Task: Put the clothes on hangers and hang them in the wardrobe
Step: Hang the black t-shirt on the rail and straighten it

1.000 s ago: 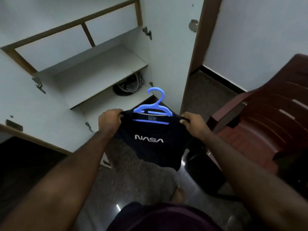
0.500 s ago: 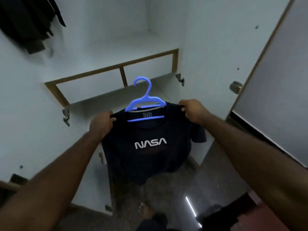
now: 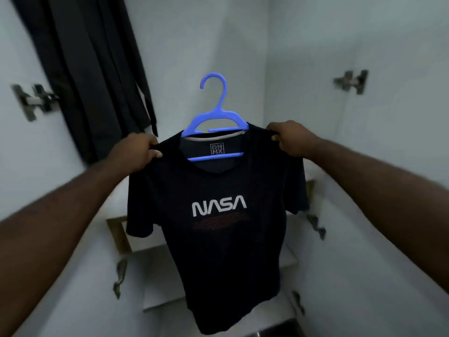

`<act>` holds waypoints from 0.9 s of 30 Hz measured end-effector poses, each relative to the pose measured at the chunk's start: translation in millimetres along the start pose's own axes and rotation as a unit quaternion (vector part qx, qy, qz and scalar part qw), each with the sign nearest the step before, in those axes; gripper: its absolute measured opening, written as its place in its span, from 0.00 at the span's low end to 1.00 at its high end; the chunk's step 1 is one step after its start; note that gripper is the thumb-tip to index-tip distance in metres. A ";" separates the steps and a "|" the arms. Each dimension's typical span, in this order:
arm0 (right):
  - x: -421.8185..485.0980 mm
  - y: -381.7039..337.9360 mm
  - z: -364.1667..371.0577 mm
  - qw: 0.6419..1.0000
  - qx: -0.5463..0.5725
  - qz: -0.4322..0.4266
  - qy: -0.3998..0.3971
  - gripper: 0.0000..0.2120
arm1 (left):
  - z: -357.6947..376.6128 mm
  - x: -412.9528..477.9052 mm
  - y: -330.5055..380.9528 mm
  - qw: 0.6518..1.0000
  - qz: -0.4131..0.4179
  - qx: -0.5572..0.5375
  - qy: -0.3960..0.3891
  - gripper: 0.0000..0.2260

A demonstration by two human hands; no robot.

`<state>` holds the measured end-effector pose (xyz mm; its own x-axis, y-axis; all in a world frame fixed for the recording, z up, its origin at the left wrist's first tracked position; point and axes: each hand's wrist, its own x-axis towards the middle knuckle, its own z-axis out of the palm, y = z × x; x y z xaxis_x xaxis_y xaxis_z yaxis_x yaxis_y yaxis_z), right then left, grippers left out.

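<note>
The hanger's shoulders are hidden inside the T-shirt point(image 3: 213, 239); only the hook, neck and lower bar of the blue hanger point(image 3: 215, 117) are exposed. No rail is seen, and the dark garments point(image 3: 97, 69) at upper left are cut off by the frame edge. The hinges point(image 3: 352, 81) and lower shelves point(image 3: 158, 295) are blurred. The T-shirt is black, printed NASA in white with faint red lines beneath and a DNMX neck label. It is held up, hanging straight, before the white wardrobe interior point(image 3: 315, 45). Its one shoulder is gripped by the curled fingers of the left hand point(image 3: 141, 152), the other by the right hand point(image 3: 291, 139). The shelves are partly screened by the shirt.
</note>
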<state>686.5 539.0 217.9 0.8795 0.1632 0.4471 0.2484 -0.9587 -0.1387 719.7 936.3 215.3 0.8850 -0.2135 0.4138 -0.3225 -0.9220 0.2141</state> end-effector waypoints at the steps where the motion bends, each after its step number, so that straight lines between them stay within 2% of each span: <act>1: 25.7 -5.2 -6.1 1.000 -0.005 -0.018 0.020 0.14 | -16.8 10.0 -7.7 1.000 0.000 0.001 0.022 0.07; 5: 127.3 -33.9 -21.8 0.993 0.007 -0.084 0.086 0.14 | -82.3 41.8 -26.9 0.993 -0.033 0.027 0.113 0.08; 11: 258.9 -61.0 -33.2 0.976 0.033 -0.148 0.159 0.19 | -159.9 91.6 -31.3 0.973 -0.113 0.061 0.191 0.12; 15: 336.6 -56.2 -43.3 0.958 0.086 -0.194 0.192 0.19 | -190.1 130.9 -15.1 0.953 -0.120 0.134 0.245 0.13; 20: 415.7 -51.4 -73.6 0.927 0.187 -0.219 0.239 0.16 | -240.9 183.4 15.1 0.935 -0.112 0.224 0.252 0.15; 24: 463.6 -52.6 -97.4 0.890 0.219 -0.259 0.305 0.17 | -275.8 211.4 32.4 0.909 -0.112 0.264 0.304 0.10; 27: 497.4 -57.0 -114.4 0.875 0.241 -0.289 0.305 0.19 | -296.6 227.1 46.6 0.896 -0.112 0.293 0.315 0.09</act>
<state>1063.3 648.2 549.3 0.2072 0.2925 0.9335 0.8514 -0.5238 -0.0248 806.0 940.7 581.7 0.4804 0.0524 0.8755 0.2349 -0.9694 -0.0709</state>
